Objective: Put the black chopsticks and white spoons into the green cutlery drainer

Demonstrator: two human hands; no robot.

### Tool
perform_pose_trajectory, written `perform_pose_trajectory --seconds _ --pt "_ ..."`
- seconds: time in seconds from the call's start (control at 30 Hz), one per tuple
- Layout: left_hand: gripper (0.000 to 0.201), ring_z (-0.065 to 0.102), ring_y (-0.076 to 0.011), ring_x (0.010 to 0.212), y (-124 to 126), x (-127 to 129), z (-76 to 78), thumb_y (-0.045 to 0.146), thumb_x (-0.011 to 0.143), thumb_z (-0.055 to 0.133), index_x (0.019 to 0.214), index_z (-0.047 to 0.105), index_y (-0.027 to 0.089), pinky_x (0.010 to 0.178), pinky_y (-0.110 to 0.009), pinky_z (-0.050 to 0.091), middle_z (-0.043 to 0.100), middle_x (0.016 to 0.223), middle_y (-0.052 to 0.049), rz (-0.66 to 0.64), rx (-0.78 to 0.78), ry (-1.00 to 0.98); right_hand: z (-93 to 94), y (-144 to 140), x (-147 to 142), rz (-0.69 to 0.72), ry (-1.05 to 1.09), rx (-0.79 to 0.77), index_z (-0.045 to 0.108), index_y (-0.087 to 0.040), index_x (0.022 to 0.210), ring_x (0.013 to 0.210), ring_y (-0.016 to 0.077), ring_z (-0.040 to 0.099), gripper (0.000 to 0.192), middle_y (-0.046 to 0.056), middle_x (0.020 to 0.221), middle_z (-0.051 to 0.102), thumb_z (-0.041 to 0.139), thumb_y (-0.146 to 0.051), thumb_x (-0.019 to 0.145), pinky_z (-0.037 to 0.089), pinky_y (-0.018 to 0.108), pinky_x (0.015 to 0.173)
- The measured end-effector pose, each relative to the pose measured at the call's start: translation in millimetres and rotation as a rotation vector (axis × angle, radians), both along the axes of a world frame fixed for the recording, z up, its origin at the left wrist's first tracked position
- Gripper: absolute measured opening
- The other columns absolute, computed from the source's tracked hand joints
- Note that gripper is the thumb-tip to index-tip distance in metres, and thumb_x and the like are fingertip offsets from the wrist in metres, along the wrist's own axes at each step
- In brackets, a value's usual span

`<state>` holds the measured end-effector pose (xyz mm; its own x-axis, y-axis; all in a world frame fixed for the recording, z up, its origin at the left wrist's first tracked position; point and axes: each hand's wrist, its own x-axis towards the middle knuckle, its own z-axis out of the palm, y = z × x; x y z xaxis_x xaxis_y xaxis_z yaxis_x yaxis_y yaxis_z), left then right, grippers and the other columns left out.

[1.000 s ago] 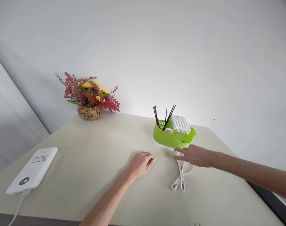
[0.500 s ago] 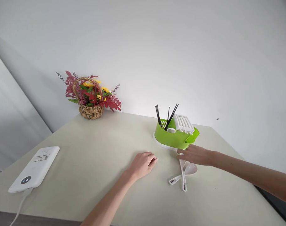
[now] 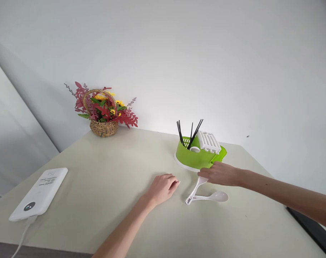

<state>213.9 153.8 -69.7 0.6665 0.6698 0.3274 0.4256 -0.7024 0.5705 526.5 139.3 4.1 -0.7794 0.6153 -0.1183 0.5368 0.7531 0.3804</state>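
1. Writing: dark lines of print and a round dark indicator show on the white power bank (image 3: 39, 194) at the lower left of the frame; the print is too small to read. No brand can be made out on any other thing.
2. Right hand (image 3: 219, 173), right of centre: fingers closed on the bowl end of one white spoon (image 3: 194, 189), whose handle slants down and to the left, its tip at the tabletop (image 3: 104, 186).
3. Second white spoon (image 3: 212, 196): lies flat just below the right hand, bowl to the right, handle pointing left; its handle tip meets the handle tip of the held spoon.
4. Left hand (image 3: 163, 187), at centre: rests on the tabletop with fingers loosely curled, holding nothing, a little to the left of both spoons.
5. Green utensil holder (image 3: 197, 157): stands on a white base just above the right hand, which is touching or almost touching its front edge. Black chopsticks (image 3: 190, 133) stand upright and slanted in its left part; a white slotted rack (image 3: 208, 141) sits on its right part.
6. Wicker basket of flowers (image 3: 102, 111), upper left of the frame: stands at the far edge of the tabletop against the white wall (image 3: 206, 53), well apart from both hands.
7. White cable (image 3: 23, 234): leaves the power bank toward the bottom left corner.
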Motion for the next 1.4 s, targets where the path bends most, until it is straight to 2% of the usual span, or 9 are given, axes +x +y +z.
perform_pose_trajectory --seconds 0.17,0.33,0.57,0.77,0.9,1.0,1.17,1.27,1.4 --pt "0.054 0.063 -0.0167 0.068 -1 2 10.4 0.060 0.105 0.037 0.099 0.072 0.019 0.064 -0.026 0.042 0.074 0.082 -0.005 -0.034 -0.517 -0.208 32.3 -15 -38 -0.112 -0.017 -0.059 0.070 -0.020 0.114 0.060 0.0163 0.063 0.022 0.003 0.085 0.072 0.062 -0.023 0.094 0.026 0.030 0.053" --pt "0.073 0.050 -0.0134 0.053 -1 -2 24.5 0.074 0.101 0.028 0.097 0.070 0.015 0.058 -0.027 0.039 0.057 0.059 0.001 -0.265 -0.935 -0.354 64.4 -26 -61 -0.227 0.032 -0.143 0.071 -0.023 0.117 0.063 0.0181 0.065 0.025 0.004 0.089 0.074 0.064 -0.028 0.093 0.030 0.030 0.056" --pt "0.053 0.024 -0.0084 0.049 0 -6 29.6 0.071 0.092 0.058 0.089 0.062 0.018 0.052 -0.026 0.028 0.030 0.056 0.011 -0.218 -1.023 -0.508 107.5 -47 -83 -0.382 0.505 -0.421 0.072 -0.026 0.115 0.065 0.0163 0.064 0.033 0.002 0.081 0.072 0.059 -0.050 0.096 0.045 0.030 0.060" --pt "0.049 0.019 -0.0081 0.050 6 -4 21.5 0.068 0.090 0.064 0.083 0.057 0.020 0.053 -0.026 0.020 0.022 0.059 0.011 -0.183 -1.022 -0.675 98.6 -58 -127 -0.498 0.951 -0.376 0.065 -0.026 0.093 0.057 0.0156 0.059 0.031 -0.002 0.068 0.062 0.063 -0.057 0.092 0.050 0.030 0.051" --pt "0.050 0.023 -0.0087 0.052 10 -2 18.1 0.070 0.093 0.059 0.088 0.057 0.020 0.054 -0.026 0.021 0.025 0.063 0.009 -0.002 -0.894 -0.760 87.6 -52 -140 -0.516 0.995 -0.242 0.064 -0.028 0.098 0.061 0.0172 0.062 0.035 0.000 0.076 0.064 0.059 -0.063 0.093 0.054 0.033 0.054" --pt "0.050 0.024 -0.0096 0.054 10 -2 19.2 0.069 0.095 0.055 0.086 0.056 0.020 0.055 -0.026 0.022 0.024 0.063 0.009 0.086 -0.787 -0.792 80.0 -44 -140 -0.533 1.023 -0.196 0.062 -0.029 0.111 0.069 0.0182 0.069 0.035 0.006 0.103 0.070 0.052 -0.060 0.099 0.058 0.036 0.062" --pt "0.050 0.026 -0.0102 0.056 8 -2 20.0 0.069 0.096 0.053 0.086 0.056 0.020 0.057 -0.025 0.024 0.028 0.060 0.009 0.125 -0.741 -0.804 76.0 -35 -145 -0.591 1.167 -0.455 0.056 -0.028 0.121 0.078 0.0211 0.075 0.035 0.007 0.113 0.072 0.051 -0.055 0.100 0.063 0.037 0.065" --pt "0.054 0.026 -0.0096 0.055 12 -1 15.0 0.073 0.094 0.053 0.085 0.055 0.019 0.055 -0.025 0.024 0.030 0.060 0.009 0.141 -0.779 -0.851 85.8 -35 -145 -0.534 1.212 -0.448 0.054 -0.028 0.125 0.079 0.0213 0.075 0.034 0.006 0.110 0.074 0.050 -0.052 0.101 0.064 0.041 0.076" --pt "0.059 0.024 -0.0083 0.054 23 -1 6.4 0.079 0.086 0.057 0.086 0.054 0.019 0.052 -0.023 0.024 0.027 0.066 0.009 0.332 -0.844 -1.010 117.0 -33 -128 -0.427 1.152 -0.176 0.049 -0.028 0.139 0.084 0.0228 0.073 0.042 0.009 0.119 0.072 0.046 -0.049 0.102 0.062 0.042 0.079"
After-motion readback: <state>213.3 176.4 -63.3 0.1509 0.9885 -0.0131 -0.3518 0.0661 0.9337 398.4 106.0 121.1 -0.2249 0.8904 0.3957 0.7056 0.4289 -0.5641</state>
